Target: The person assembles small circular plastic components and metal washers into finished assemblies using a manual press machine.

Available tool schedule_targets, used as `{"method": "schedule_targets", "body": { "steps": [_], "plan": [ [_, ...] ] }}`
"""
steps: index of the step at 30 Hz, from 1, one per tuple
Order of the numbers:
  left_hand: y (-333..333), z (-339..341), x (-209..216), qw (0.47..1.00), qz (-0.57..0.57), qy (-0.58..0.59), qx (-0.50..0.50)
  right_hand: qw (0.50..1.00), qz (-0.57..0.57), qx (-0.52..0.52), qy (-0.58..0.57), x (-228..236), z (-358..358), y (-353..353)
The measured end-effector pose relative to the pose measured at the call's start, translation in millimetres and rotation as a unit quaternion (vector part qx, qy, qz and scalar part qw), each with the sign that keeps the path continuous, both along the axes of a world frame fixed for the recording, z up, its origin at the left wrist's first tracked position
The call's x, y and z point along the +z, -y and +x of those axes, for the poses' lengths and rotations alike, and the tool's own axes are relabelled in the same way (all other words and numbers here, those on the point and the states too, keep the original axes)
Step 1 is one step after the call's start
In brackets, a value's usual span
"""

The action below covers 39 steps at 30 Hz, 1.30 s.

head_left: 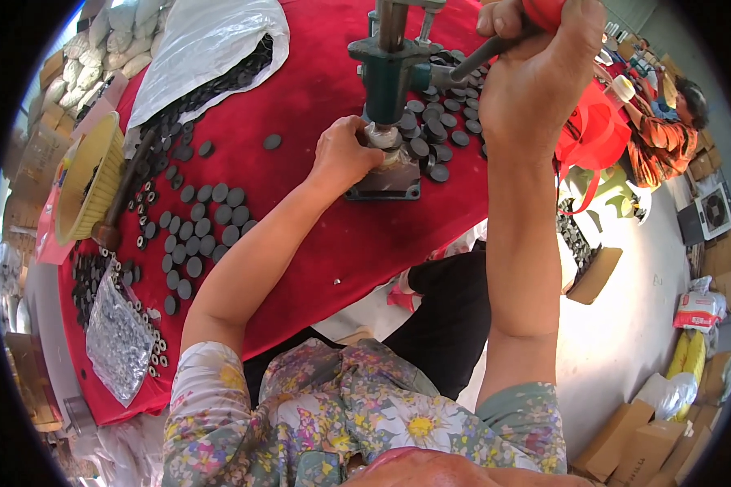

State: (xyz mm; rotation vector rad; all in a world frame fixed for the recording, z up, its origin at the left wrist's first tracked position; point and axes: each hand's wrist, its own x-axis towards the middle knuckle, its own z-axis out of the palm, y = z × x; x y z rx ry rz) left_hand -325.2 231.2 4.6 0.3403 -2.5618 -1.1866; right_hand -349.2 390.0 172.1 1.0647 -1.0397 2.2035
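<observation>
A dark green hand press (386, 77) stands on a red-covered table in front of me. My right hand (536, 77) is raised and wrapped round its lever (481, 62), near the red knob (544, 11). Down at the press, my left hand (343, 152) has its thumb and fingers closed beside the lower end of the ram (382, 136), above the base plate (384, 188). What those fingers hold is hidden. Dark grey round discs (432, 130) lie heaped to the right of the press. More grey discs (197, 228) are spread left of my left forearm.
A white sack (207, 49) spills dark pieces at the far left. Beside it are a yellow basket (105, 134), a brown stick-like tool (128, 183), small rings (145, 197) and a clear plastic bag (120, 341) of small parts. At right, another person (666, 134) sits near cardboard boxes.
</observation>
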Motion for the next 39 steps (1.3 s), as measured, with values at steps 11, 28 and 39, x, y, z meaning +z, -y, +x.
{"method": "schedule_targets", "body": {
  "steps": [11, 28, 39],
  "plan": [
    [-16, -11, -2, 0.999, -0.024, 0.018, 0.013, 1.0, 0.002, 0.013, 0.024, -2, -1, 0],
    [-2, -2, -15, 1.0, -0.007, -0.022, 0.007, 0.999, 0.0, 0.034, 0.033, -7, -1, -1],
    [134, 96, 39, 0.989, 0.104, -0.024, 0.1, 0.979, 0.077, -0.148, -0.118, -159, 37, -39]
  ]
}}
